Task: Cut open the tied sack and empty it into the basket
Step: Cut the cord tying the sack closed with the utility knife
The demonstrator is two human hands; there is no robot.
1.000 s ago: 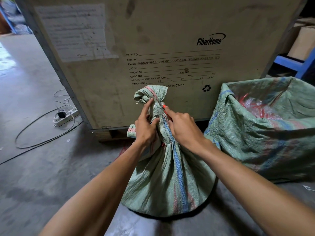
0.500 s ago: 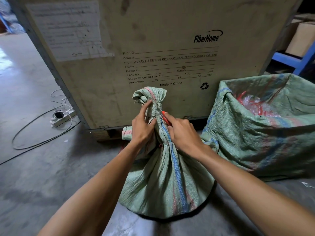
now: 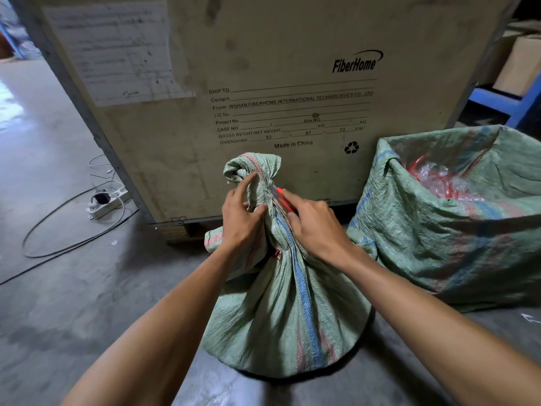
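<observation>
A green woven sack point(image 3: 287, 312) with blue and red stripes stands on the floor, its neck tied into a bunched top point(image 3: 253, 168). My left hand point(image 3: 241, 221) grips the neck from the left, forefinger pointing up against the bunch. My right hand point(image 3: 314, 227) is closed on a small red cutter point(image 3: 281, 194), whose tip touches the tie at the neck. To the right stands an open green sack-lined basket point(image 3: 456, 253) holding clear and red plastic point(image 3: 439, 183).
A large wooden shipping crate point(image 3: 263, 83) stands right behind the sack. A white power strip point(image 3: 106, 202) with black cables lies on the concrete floor at the left. Blue shelving point(image 3: 509, 104) with cardboard boxes is at the back right.
My right hand with the red cutter has shifted slightly along the sack's neck near the tie. My left hand keeps its hold on the neck.
</observation>
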